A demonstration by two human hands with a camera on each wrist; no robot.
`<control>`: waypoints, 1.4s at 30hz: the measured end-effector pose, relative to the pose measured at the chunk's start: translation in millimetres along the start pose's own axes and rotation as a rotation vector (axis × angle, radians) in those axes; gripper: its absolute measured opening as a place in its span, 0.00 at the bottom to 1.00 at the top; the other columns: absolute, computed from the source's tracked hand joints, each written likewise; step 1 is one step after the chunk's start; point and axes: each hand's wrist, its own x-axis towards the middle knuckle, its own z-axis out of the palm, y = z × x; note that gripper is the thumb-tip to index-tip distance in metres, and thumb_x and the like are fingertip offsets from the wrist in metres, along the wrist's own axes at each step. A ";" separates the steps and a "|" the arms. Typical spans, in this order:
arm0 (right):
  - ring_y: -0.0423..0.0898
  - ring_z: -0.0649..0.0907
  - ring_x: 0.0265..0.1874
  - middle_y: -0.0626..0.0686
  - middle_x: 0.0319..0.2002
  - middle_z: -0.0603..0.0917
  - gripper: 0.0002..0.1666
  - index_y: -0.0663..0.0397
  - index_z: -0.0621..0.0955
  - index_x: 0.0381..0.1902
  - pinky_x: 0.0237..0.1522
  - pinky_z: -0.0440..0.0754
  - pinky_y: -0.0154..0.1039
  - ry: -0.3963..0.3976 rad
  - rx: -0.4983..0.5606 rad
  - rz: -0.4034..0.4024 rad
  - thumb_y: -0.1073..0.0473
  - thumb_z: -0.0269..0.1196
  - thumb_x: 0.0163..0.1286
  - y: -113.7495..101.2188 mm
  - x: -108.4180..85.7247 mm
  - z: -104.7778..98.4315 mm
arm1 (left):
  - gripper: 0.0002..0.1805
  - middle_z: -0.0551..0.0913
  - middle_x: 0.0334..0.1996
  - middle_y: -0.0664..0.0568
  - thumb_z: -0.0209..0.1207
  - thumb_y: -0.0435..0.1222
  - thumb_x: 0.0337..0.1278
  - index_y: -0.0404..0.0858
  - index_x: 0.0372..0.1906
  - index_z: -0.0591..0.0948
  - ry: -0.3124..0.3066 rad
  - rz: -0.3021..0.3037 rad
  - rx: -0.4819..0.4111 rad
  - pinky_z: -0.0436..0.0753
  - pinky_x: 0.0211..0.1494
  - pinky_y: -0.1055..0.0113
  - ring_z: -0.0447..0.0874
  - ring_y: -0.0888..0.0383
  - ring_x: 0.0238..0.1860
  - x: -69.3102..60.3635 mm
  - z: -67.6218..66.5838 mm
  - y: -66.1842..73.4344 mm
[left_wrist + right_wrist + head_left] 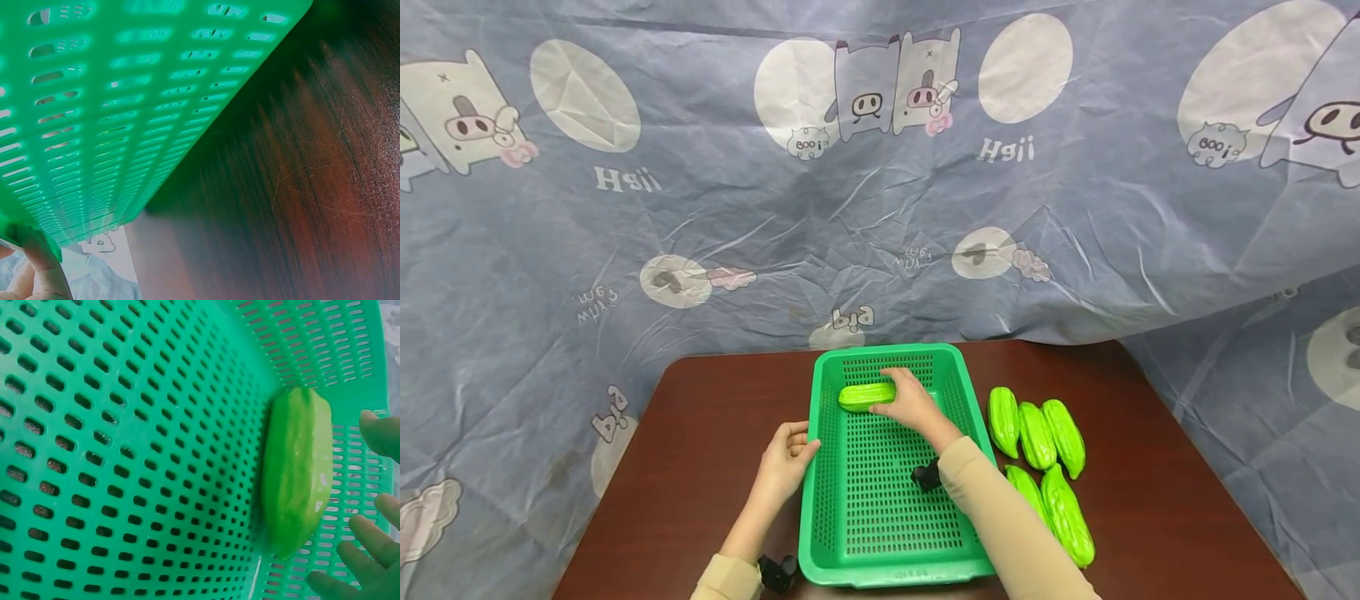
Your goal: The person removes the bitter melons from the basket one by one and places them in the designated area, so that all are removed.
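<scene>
A green plastic basket (898, 533) with slotted walls and floor stands on the table. One bright green, ridged bitter melon (857, 397) lies crosswise inside it, near the far wall. My right hand (910, 404) reaches over the right end of that melon; in the right wrist view its spread fingers (369, 544) are apart from the melon (297, 472). With thumb and fingers, my left hand (786, 462) grips the basket's left rim. In the left wrist view, a curled finger (47, 265) shows at the rim, and most of the hand is out of frame.
Several more bitter melons (1037, 437) lie on the dark red-brown table (715, 442) to the right of the basket, the nearer ones partly behind my right sleeve. A grey-blue printed cloth (880, 208) hangs behind the table and along its sides.
</scene>
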 end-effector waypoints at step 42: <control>0.59 0.79 0.53 0.63 0.57 0.77 0.38 0.61 0.75 0.61 0.55 0.79 0.54 -0.004 -0.136 0.059 0.52 0.76 0.57 9.0 -0.3 34.5 | 0.23 0.80 0.50 0.38 0.60 0.35 0.67 0.32 0.63 0.72 0.009 -0.001 0.001 0.83 0.45 0.58 0.82 0.47 0.48 -0.3 0.0 3.3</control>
